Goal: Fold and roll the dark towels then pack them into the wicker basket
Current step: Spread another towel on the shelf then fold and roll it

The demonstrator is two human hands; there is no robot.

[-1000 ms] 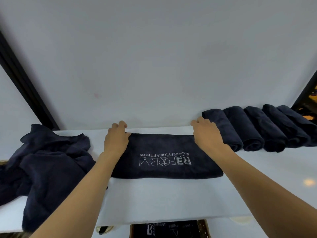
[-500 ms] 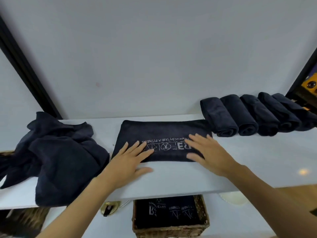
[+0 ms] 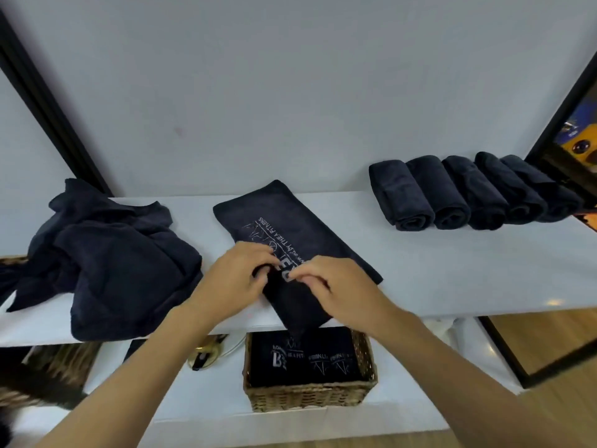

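A folded dark towel [image 3: 284, 221] with white lettering lies slanted on the white shelf [image 3: 452, 273], its near end hanging over the front edge. My left hand [image 3: 235, 279] and my right hand [image 3: 336, 286] both pinch that near end with curled fingers. Several rolled dark towels [image 3: 452, 195] lie side by side at the right of the shelf. A heap of unfolded dark towels [image 3: 106, 263] sits at the left. Below the shelf stands the wicker basket [image 3: 310, 394] with dark towels in it.
A white wall rises behind the shelf. A small brass-coloured object [image 3: 206, 357] lies on the lower white surface left of the basket. Another wicker piece [image 3: 58, 363] shows at the lower left. A black frame and wooden floor are at the right.
The towel has turned from lying across the shelf to slanting toward me. Both hands went from pressing flat on it to pinching its near end. The view has tipped down, showing the whole basket.
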